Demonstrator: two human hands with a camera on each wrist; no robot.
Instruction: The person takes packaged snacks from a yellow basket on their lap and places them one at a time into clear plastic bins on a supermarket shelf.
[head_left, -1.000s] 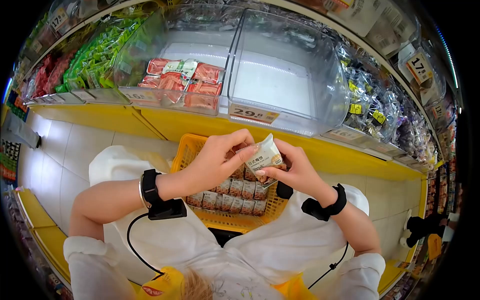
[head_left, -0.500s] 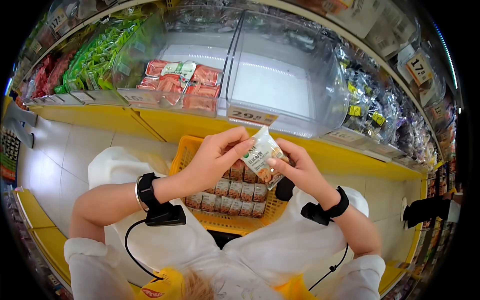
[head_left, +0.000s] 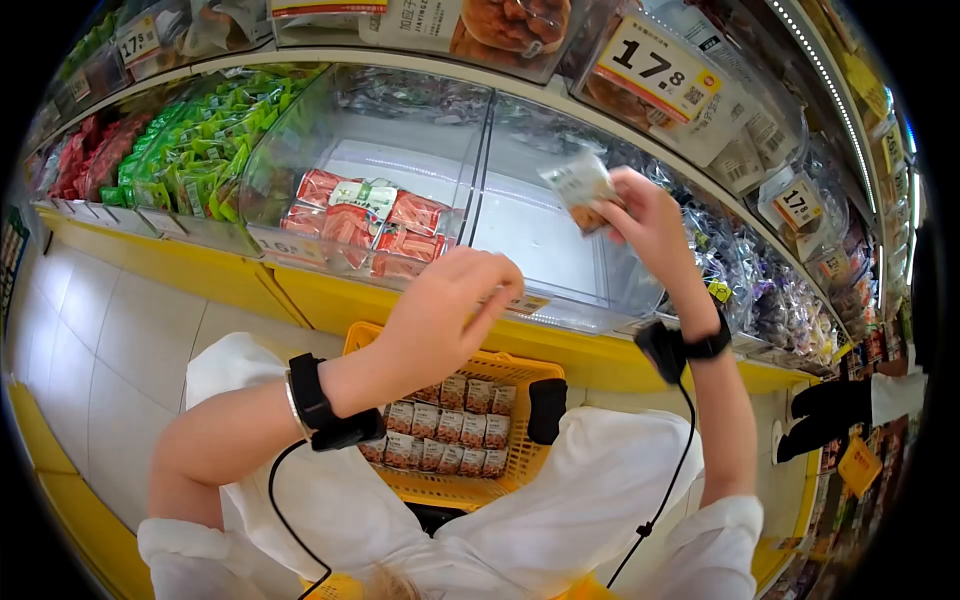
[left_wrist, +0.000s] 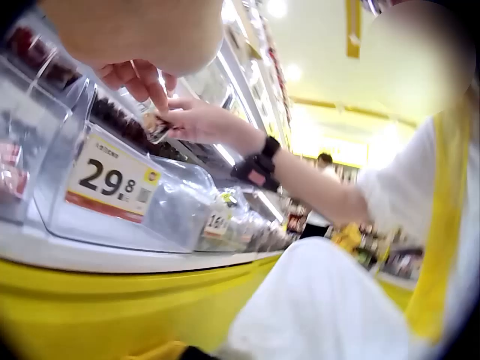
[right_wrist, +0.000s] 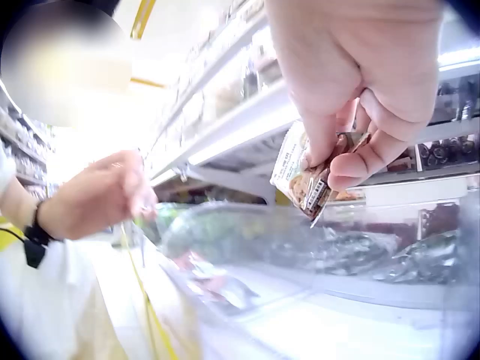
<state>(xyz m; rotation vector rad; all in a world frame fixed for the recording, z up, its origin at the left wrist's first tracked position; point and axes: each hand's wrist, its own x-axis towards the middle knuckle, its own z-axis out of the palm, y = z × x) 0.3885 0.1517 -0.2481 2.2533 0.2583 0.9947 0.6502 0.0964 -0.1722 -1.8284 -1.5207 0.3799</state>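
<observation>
With our right hand we pinch one packet between thumb and fingers; it is in the air above the clear bin. Our left hand holds nothing, its fingers loosely bent, near the bin's front. Below, our basket contains rows of similar packs.

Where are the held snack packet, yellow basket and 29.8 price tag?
Snack packet (head_left: 578, 188), head view: its printed face.
Yellow basket (head_left: 450, 488), head view: its near wall.
29.8 price tag (left_wrist: 107, 179), left wrist view: its digits.
</observation>
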